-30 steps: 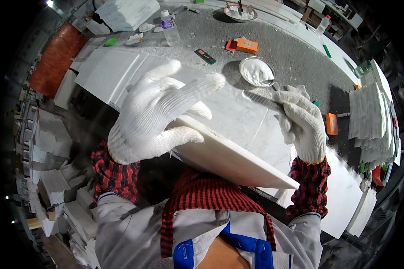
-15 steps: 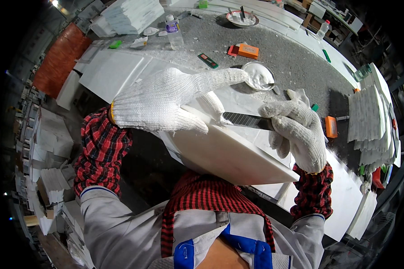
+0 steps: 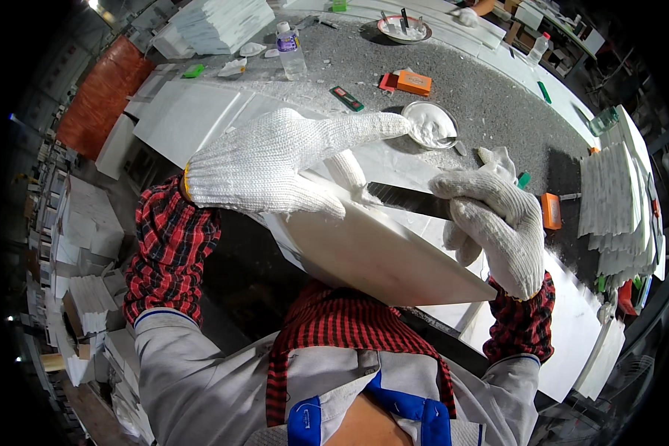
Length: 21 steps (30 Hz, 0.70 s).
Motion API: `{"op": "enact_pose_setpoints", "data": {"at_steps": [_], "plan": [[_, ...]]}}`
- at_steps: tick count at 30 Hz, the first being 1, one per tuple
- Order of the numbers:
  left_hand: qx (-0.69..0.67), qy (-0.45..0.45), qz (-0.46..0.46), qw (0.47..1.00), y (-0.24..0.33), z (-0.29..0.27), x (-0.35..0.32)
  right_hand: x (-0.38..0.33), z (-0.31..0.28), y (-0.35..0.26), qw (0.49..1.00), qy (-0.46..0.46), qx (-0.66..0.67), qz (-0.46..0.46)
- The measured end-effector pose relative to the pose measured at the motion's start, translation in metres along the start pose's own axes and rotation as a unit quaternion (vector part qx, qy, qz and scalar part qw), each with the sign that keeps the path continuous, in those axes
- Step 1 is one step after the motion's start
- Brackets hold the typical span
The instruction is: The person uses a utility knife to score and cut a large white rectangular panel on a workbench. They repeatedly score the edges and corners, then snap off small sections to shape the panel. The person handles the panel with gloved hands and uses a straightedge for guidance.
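Note:
Both my hands wear white knitted gloves. My left hand [image 3: 275,163] grips the upper edge of a tilted white stone-like slab [image 3: 372,253], thumb on the near face. Its index finger stretches right, toward a round bowl of white paste [image 3: 427,123]. My right hand [image 3: 494,215] pinches a flat, dark snap-off cutter blade [image 3: 409,200] between thumb and fingers. White paste clings to the blade's left end, which touches the slab's top edge close to my left fingers. Part of the blade is hidden in my right glove.
Behind the slab are a plastic bottle [image 3: 291,52], an orange box [image 3: 414,83] and a green case [image 3: 346,98]. A second paste bowl [image 3: 404,31] holds several tools. Slabs are stacked at right [image 3: 613,193] and far left [image 3: 219,26]. Another person's gloved hand [image 3: 467,17] shows at the far edge.
My right hand and the blade have shifted very slightly, and the blade's face now looks darker. The other person's gloved hand has come into view at the far edge. My left hand keeps its hold.

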<state>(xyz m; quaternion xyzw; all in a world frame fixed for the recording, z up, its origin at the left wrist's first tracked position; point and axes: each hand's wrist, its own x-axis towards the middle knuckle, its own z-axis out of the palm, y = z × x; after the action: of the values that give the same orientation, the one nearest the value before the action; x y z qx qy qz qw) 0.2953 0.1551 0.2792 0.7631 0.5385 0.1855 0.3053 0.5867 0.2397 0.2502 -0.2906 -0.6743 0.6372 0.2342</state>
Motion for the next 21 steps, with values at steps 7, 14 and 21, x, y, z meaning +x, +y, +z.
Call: {"op": "enact_pose_setpoints", "data": {"at_steps": [7, 14, 21], "plan": [[0.111, -0.008, -0.033, 0.993, 0.046, -0.004, 0.007, -0.003, -0.001, -0.001, 1.000, 0.010, 0.002, -0.013], [0.052, -0.009, 0.003, 0.999, 0.013, -0.004, 0.004, -0.003, -0.001, -0.002, 0.999, -0.001, -0.014, -0.036], [0.073, 0.000, 0.014, 0.997, 0.039, -0.005, 0.007, -0.007, -0.005, 0.001, 0.999, 0.016, -0.001, -0.032]]}}
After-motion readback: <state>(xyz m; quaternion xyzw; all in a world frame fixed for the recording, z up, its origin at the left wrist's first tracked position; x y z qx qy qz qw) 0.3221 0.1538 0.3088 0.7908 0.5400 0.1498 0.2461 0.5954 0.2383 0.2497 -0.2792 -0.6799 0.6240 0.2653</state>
